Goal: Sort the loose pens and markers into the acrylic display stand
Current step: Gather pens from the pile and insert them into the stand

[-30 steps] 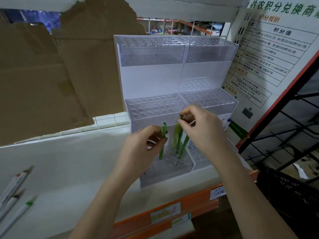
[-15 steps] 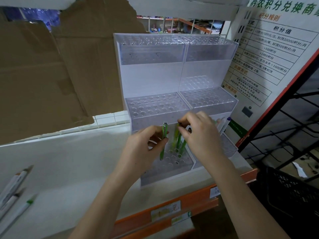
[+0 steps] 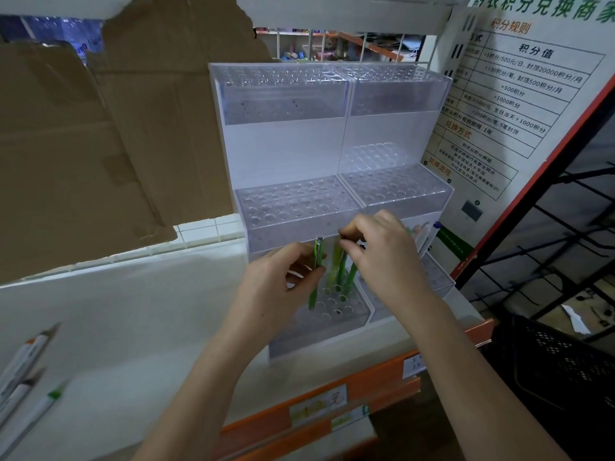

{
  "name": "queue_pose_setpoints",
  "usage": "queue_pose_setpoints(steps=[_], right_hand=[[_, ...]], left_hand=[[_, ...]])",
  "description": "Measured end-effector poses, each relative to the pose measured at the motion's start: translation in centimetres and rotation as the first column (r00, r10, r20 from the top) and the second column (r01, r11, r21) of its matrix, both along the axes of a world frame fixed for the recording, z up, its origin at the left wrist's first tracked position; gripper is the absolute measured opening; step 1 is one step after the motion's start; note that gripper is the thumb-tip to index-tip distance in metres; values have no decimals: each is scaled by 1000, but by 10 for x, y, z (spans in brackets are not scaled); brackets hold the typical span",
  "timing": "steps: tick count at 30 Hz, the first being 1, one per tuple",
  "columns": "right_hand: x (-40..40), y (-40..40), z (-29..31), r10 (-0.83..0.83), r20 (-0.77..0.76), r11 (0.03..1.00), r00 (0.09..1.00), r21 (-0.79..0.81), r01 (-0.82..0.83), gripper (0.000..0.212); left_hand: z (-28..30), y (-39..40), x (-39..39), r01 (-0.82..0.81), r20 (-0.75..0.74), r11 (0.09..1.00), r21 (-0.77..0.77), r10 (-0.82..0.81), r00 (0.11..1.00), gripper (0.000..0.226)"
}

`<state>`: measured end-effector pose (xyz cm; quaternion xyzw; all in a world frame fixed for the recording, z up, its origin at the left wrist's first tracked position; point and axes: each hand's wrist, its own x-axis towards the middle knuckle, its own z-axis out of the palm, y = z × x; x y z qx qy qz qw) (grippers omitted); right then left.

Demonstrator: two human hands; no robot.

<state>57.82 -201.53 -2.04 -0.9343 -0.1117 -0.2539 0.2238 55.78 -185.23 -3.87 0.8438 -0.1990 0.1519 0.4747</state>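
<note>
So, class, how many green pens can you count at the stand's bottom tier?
4: one green pen in the left hand; three green pens under the right hand. Others may be hidden.

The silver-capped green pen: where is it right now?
Head view, centre: the green pen is pinched upright in the left hand, over the acrylic stand's bottom-left tier.

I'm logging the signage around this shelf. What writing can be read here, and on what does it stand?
White poster, green header, cut off: "黔农积分兑换商家"
Poster, orange heading: "积分规则"
Poster, table heading: "积分值"
Poster, table row: "+500积分"
Poster, table row: "+1000积分"
Poster, orange heading: "兑换方式"
Poster, remaining small print: too small to read.
Shelf-edge labels: blurred, unreadable.
Pens, markers and acrylic stand: no readable text.
</note>
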Motion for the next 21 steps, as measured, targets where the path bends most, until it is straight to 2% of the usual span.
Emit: queue_pose_setpoints(steps=[4,9,21], right_hand=[[-1,1,1,3,-14,1000,1000,-4,-3,12],[-3,4,-6,16,78,999,997,-42,-13,24],[0,5,-7,8,96,1000,995,-26,-5,22]], left_hand=[[2,-2,0,-12,-5,1000,24,12,1000,15],[4,-2,1,-13,-12,1000,28,14,1000,15],[1,1,4,-23,-4,1000,12,23,1000,15]])
